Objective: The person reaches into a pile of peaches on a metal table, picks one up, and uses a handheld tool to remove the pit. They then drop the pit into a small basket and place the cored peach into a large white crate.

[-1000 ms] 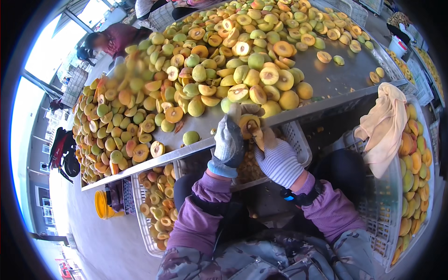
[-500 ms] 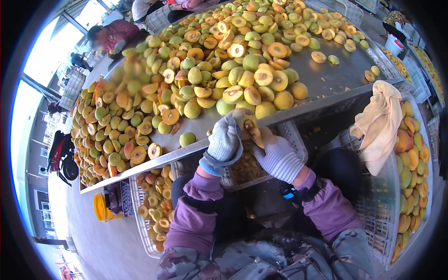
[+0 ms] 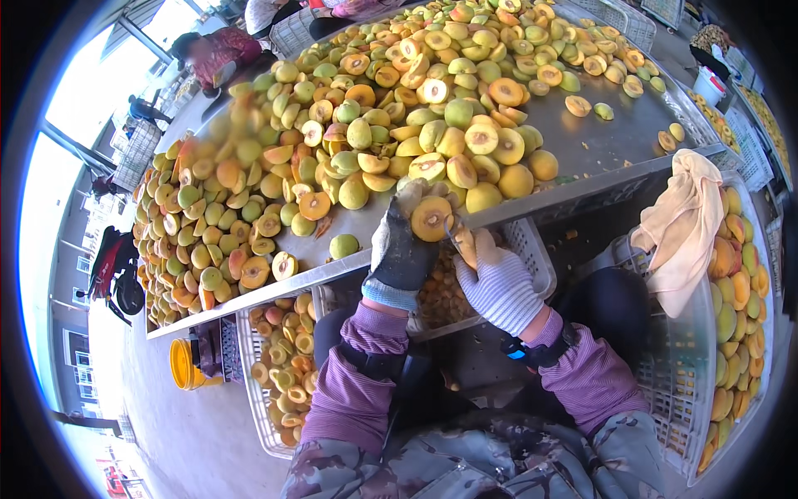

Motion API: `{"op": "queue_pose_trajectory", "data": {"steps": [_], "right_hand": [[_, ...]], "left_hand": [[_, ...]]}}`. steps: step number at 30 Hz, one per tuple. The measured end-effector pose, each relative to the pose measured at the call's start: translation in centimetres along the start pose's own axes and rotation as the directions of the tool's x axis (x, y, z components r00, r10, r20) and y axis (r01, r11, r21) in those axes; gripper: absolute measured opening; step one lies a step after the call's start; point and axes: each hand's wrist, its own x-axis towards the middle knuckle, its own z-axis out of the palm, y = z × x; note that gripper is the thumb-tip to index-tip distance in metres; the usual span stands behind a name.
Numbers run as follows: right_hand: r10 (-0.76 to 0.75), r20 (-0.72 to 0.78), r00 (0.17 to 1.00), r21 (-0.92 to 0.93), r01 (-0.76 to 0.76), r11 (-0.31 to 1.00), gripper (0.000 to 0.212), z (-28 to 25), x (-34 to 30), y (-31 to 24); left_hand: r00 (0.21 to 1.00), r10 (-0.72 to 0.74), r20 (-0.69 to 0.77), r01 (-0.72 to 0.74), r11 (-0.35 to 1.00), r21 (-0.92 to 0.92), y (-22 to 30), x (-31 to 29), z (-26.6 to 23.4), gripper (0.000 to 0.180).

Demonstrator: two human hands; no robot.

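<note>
My left hand [image 3: 401, 254], in a grey knit glove with a dark coating, grips a peach half [image 3: 431, 219] near the table edge. The half's cut yellow face is toward me, with a brown centre. My right hand [image 3: 501, 289], in a white striped glove, is closed around the wooden handle of a small pitting tool [image 3: 465, 247]. Its metal tip meets the right rim of the peach half. Cut peach halves and whole peaches [image 3: 353, 193] are heaped on the metal table [image 3: 582, 137] just beyond my hands.
Below my hands sits a white crate [image 3: 532, 258] with small brownish pieces. Crates of peach halves stand at left [image 3: 249, 374] and right [image 3: 698, 399]; a peach-coloured cloth [image 3: 682, 224] drapes over the right one. A yellow bucket [image 3: 184, 364] is at far left, and another person [image 3: 229, 54] works across the table.
My left hand has turned, bringing its dark-coated side and the peach half's cut face into view. The tool has shifted from over the cut face to its right rim.
</note>
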Motion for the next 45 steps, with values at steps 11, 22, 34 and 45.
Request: {"op": "queue_pose_trajectory", "data": {"steps": [11,22,34,45], "right_hand": [[-0.016,0.058,0.998,-0.065,0.020,0.998,0.026,0.2,0.3,-0.4],[-0.186,0.060,0.981,0.543,0.124,0.831,0.028,-1.7,0.1,-1.8],[-0.058,0.265,0.963,0.521,-0.092,0.849,0.026,-1.3,-0.5,-1.4],[0.007,0.653,0.757,0.679,-0.589,0.438,0.023,-2.4,-1.3,-2.7]], "left_hand": [[0.969,-0.233,0.083,0.224,0.686,-0.692,1.7,0.3,1.1,0.035],[0.986,-0.157,0.052,0.152,0.735,-0.661,2.2,-0.1,1.0,0.056],[0.972,-0.218,0.089,0.234,0.848,-0.476,2.2,0.2,1.4,0.040],[0.930,-0.156,0.332,0.362,0.537,-0.762,1.8,0.2,1.5,0.041]]}}
